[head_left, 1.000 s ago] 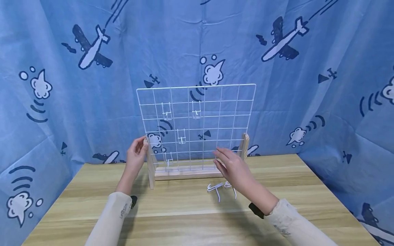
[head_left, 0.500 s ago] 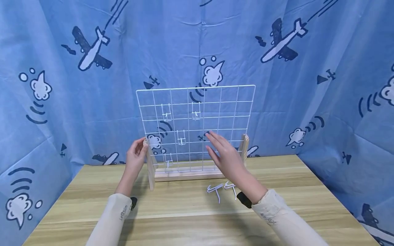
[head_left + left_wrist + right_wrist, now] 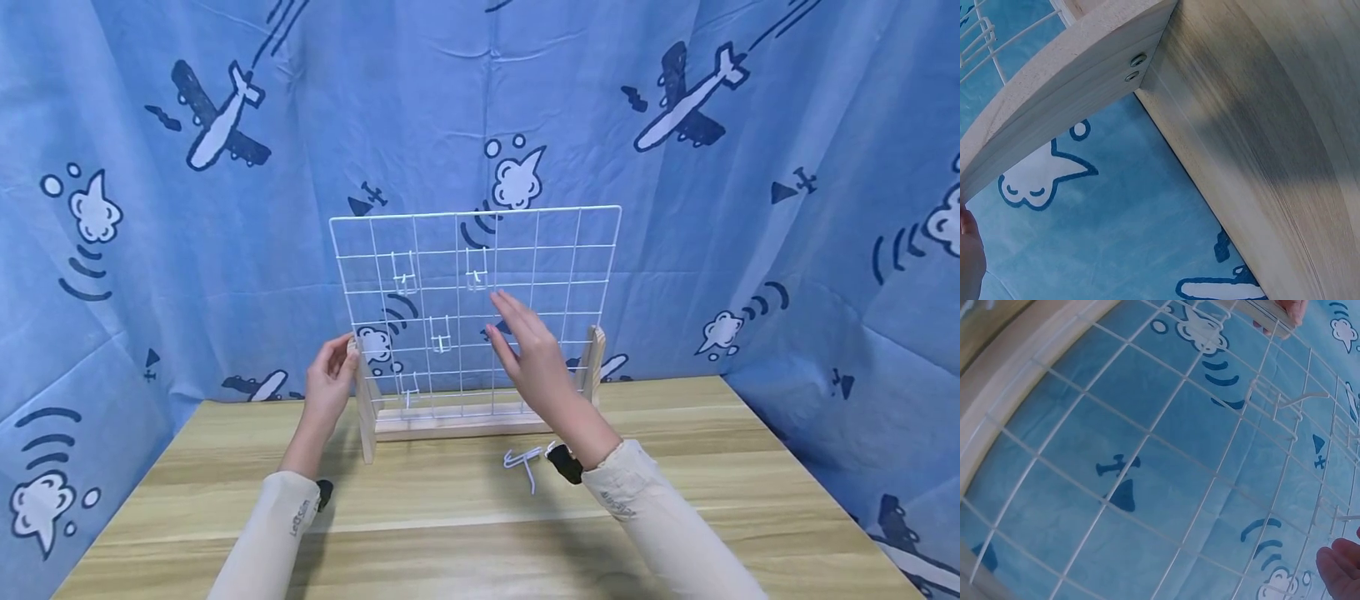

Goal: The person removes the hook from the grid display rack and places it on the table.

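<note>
Your right hand (image 3: 531,354) has risen leftward before the wire rack (image 3: 480,212), fingers straight, holding nothing, just below the upper right hook (image 3: 476,273) hung on it. Your left hand (image 3: 330,372) grips the wooden post (image 3: 366,417); keep that steady and touch lightly.

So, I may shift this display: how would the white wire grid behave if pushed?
The white wire grid would likely feel stiff, since it stands flat and unbent. Pushed near the top, it may tip, rising well above the wooden stand. It's probably light for its size, being mostly gaps.
</note>
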Available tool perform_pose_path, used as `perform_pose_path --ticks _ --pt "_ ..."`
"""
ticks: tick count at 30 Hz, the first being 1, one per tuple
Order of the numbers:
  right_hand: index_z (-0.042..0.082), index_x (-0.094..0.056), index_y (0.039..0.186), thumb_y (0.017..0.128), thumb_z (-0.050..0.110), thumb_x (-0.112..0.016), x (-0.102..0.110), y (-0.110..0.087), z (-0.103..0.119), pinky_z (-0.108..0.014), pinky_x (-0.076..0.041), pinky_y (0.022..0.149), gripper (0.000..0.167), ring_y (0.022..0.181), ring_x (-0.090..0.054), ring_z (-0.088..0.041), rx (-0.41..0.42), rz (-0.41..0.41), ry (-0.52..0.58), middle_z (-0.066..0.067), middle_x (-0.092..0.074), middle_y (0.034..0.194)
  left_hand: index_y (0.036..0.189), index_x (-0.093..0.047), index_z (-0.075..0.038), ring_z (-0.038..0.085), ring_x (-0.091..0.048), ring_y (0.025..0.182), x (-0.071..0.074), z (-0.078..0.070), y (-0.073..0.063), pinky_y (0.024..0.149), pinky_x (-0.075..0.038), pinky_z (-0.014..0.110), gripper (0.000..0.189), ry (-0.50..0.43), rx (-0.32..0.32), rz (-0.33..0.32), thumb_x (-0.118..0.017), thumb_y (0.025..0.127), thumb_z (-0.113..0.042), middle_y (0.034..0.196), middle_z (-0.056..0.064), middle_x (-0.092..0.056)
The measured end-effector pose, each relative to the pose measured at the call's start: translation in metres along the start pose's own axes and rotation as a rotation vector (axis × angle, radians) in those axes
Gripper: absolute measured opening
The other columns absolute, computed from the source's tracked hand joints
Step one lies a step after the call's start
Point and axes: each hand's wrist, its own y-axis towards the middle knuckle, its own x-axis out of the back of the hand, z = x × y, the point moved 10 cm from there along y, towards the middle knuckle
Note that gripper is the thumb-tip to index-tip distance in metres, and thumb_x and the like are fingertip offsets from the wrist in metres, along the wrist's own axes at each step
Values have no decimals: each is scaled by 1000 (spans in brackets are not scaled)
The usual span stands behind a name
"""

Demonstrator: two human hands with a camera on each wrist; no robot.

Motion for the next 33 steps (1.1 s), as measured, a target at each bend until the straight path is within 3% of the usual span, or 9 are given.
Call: perform_pose_path --ticks 11,15,18,22,33 --pt "-8 -54 130 92 2 -62 -5 17 -2 -39 -42 107 40 124 -51 -36 -8 -119 69 -25 -54 131 137 -46 -2 21 -44 129 0 1 1 106 -39 20 40 -19 16 11 -52 100 -17 136 14 -50" --pt "-8 -54 129 93 2 -62 -8 22 -2 -39 -42 107 39 125 -50 -36 -23 -139 73 -26 -54 132 138 -44 0 22 -43 130 -1 -10 -4 107 -39 21 41 -33 46 26 -50 100 -13 138 17 -48" --pt "-8 -54 130 94 3 -60 -12 25 -3 -39 -43 106 38 126 -50 -35 -56 -131 69 -25 -54 133 139 -43 0 22 -42 131 -1 -9 -5 108 -38 21 41 -30 60 31 -49 100 -13 138 17 -47" --pt "-7 -54 130 95 5 -59 -14 31 -4 -39 -42 107 37 125 -50 -35 -90 -132 55 -24 -54 133 138 -45 -3 20 -44 129 0 0 -1 106 -40 20 41 -28 33 15 -51 100 -16 136 14 -49" --pt "-8 -58 125 96 4 -57 -16 37 -2 -42 -46 104 31 121 -53 -38 -106 -195 28 -26 -56 128 138 -45 -3 21 -45 127 -1 1 -1 105 -41 20 40 -15 30 10 -51 100 -17 135 15 -50"
